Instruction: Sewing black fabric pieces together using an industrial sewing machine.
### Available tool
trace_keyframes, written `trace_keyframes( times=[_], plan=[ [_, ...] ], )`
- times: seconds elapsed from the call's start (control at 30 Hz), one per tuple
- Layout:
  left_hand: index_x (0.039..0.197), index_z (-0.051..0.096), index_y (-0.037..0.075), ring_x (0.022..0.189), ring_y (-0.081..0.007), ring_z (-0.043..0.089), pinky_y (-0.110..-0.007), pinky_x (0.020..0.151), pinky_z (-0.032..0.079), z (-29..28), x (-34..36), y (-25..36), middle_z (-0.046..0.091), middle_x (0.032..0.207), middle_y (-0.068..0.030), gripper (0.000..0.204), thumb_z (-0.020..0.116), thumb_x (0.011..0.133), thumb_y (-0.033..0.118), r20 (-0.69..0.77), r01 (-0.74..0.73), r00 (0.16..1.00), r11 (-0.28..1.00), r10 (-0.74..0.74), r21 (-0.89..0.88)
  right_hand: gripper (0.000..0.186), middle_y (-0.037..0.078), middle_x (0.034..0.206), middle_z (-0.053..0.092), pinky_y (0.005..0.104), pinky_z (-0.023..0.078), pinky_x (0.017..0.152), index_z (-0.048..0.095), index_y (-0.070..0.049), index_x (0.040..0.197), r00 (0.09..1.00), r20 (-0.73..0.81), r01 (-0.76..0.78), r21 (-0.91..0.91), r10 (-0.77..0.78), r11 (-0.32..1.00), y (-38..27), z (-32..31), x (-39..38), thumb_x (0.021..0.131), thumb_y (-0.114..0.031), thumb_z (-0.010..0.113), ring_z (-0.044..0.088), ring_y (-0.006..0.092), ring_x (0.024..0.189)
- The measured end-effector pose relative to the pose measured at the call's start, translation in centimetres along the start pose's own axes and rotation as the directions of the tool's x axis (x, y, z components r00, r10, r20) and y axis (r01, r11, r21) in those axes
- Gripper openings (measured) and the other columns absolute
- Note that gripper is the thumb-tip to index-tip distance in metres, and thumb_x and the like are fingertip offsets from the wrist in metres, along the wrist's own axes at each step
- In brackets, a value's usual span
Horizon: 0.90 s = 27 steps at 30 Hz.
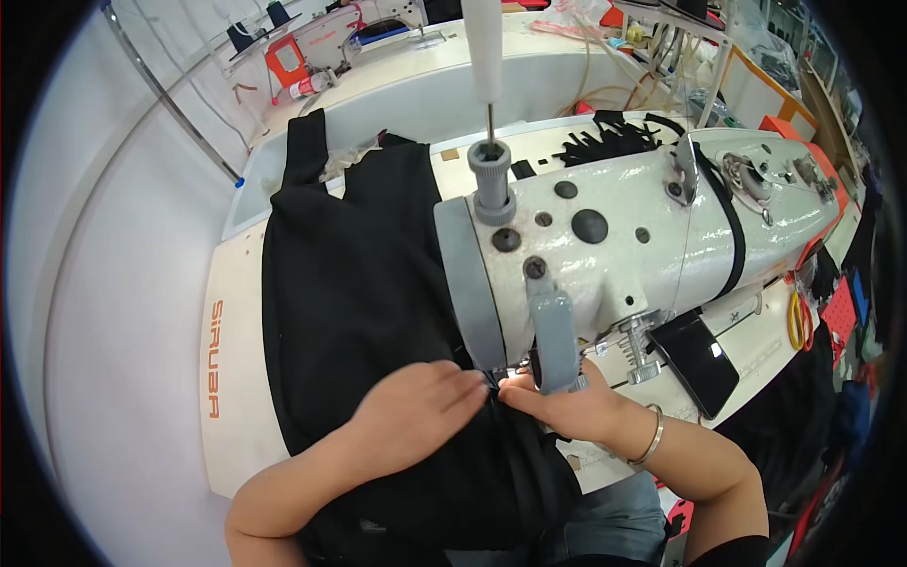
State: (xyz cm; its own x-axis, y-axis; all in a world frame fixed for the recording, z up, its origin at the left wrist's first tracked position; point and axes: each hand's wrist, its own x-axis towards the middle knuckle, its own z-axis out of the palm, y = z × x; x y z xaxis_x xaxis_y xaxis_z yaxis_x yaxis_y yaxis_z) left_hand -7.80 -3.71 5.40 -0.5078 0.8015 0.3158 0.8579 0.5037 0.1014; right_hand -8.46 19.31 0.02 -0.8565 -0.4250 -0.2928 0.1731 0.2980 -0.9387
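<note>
Black fabric point(354, 274) lies across the sewing machine's table and hangs over its front edge toward my lap. My left hand point(420, 406) rests on the fabric, its fingers together and their tips gripping the cloth edge just in front of the needle area. From the other side, my right hand point(572, 404) pinches the same edge, thumb toward the left fingertips. The sewing machine point(605, 227) has a pale head whose grey lever point(556, 340) partly covers my right fingers. The needle and presser foot are mostly hidden behind the machine head and my fingers.
A dark phone point(697, 361) lies right of the machine, with yellow and orange-handled scissors point(799, 317) beyond it. Black fabric strips point(614, 140) sit behind the head. A vertical white post point(484, 47) stands above it. Another sewing machine point(331, 42) is at the far left.
</note>
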Motion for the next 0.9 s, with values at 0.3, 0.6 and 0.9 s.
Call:
trace_keyframes(
  times=[0.3, 0.6, 0.9],
  plan=[
    [0.113, 0.064, 0.002, 0.102, -0.019, 0.059, -0.03, 0.082, 0.05, 3.7, -1.6, 0.3, 0.062, 0.119, -0.0066, 0.033, 0.061, 0.08, 0.008, 0.086, 0.08, 0.993, 0.996, -0.078, -0.027, 0.027, -0.003, 0.102, 0.067, 0.0248, 0.052, 0.078, 0.065, -0.02, 0.114, 0.948, 0.133, 0.309, -0.61, -0.29, 0.73, 2.2, -0.5, -0.1, 0.088, -0.017, 0.067, 0.067, 0.0149, 0.091],
    [0.105, 0.066, 0.005, 0.094, -0.0193, 0.061, -0.03, 0.079, 0.051, 4.8, -1.7, 0.3, 0.064, 0.106, -0.0025, 0.028, 0.065, 0.078, 0.011, -0.075, 0.102, 0.992, 0.995, -0.102, -0.001, 0.016, 0.0, 0.087, 0.067, 0.0235, 0.05, 0.066, 0.068, -0.016, 0.103, 0.951, 0.059, 0.295, -0.46, -0.303, 0.837, 1.9, -0.2, 0.0, 0.088, -0.021, 0.067, 0.066, 0.0131, 0.078],
    [0.104, 0.064, 0.006, 0.111, -0.0211, 0.055, -0.031, 0.089, 0.047, 4.8, -1.1, 0.6, 0.061, 0.115, -0.0044, 0.025, 0.063, 0.08, 0.012, -0.024, 0.062, 0.998, 0.994, -0.06, 0.085, 0.018, -0.002, 0.068, 0.062, 0.0247, 0.043, 0.054, 0.071, -0.005, 0.087, 0.997, -0.066, -0.029, 0.095, 0.035, 0.995, -0.6, 0.2, -0.7, 0.088, -0.023, 0.071, 0.055, 0.0051, 0.06]
  ],
)
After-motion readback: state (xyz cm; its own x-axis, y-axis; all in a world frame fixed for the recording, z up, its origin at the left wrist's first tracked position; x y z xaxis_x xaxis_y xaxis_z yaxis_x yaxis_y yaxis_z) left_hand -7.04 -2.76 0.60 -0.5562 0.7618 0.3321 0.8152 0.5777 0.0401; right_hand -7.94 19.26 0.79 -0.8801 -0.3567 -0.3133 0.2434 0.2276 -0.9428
